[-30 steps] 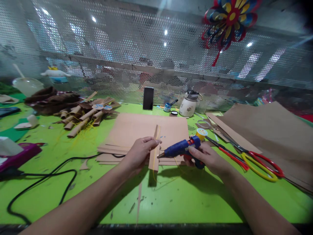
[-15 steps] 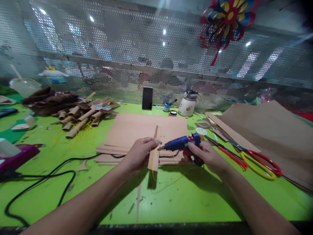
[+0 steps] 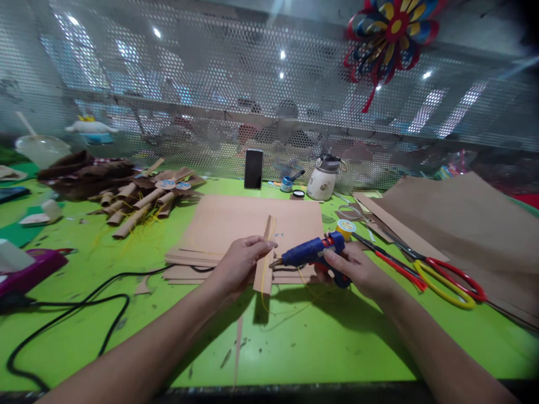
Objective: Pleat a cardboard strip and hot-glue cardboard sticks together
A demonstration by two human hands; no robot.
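Note:
My left hand (image 3: 242,261) pinches a folded strip of brown kraft paper (image 3: 263,278) upright over the front of a paper stack. A thin yellow string (image 3: 264,280) runs along the strip and loops down below it to the right. In my right hand (image 3: 347,261) is a blue hot glue gun (image 3: 309,251), gripped round its handle. Its metal nozzle points left and meets the right edge of the strip, a little below my left fingertips. Any glue at the tip is too small to make out. Beneath both hands lies the stack of brown paper sheets (image 3: 236,219).
Scissors with red and yellow handles (image 3: 446,286) lie at right, beside large brown paper (image 3: 463,219). Rolled paper tubes (image 3: 135,219) are heaped at left. A black cord (image 3: 84,300) crosses the green table from a purple power strip (image 3: 37,272). A phone (image 3: 253,168) and bottle (image 3: 323,178) stand behind.
The glue gun's nozzle has slid slightly down along the strip's edge, towards me. My left hand keeps its pinch on the strip, almost unmoved.

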